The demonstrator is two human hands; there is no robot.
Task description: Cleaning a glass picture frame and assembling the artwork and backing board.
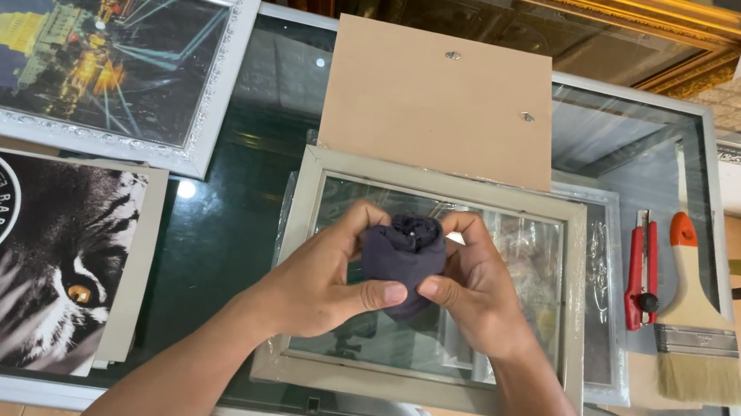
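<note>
Both hands hold a bunched dark blue cloth [404, 249] just above a grey picture frame [291, 265] that lies flat on the glass table [231, 224]. My left hand [323, 276] grips the cloth from the left, thumb under it. From the right, my right hand [479, 283] wraps the same cloth. The frame holds a glass pane, and a second frame with clear plastic lies under its right side. A brown backing board [440, 104] rests just beyond the frame.
A framed night picture [74, 44] sits at the far left. Prints, one with a tiger's face [44, 272], lie at the near left. A red utility knife [642, 271] and a wide paintbrush [692, 315] lie at the right. Gilded frames stand behind the table.
</note>
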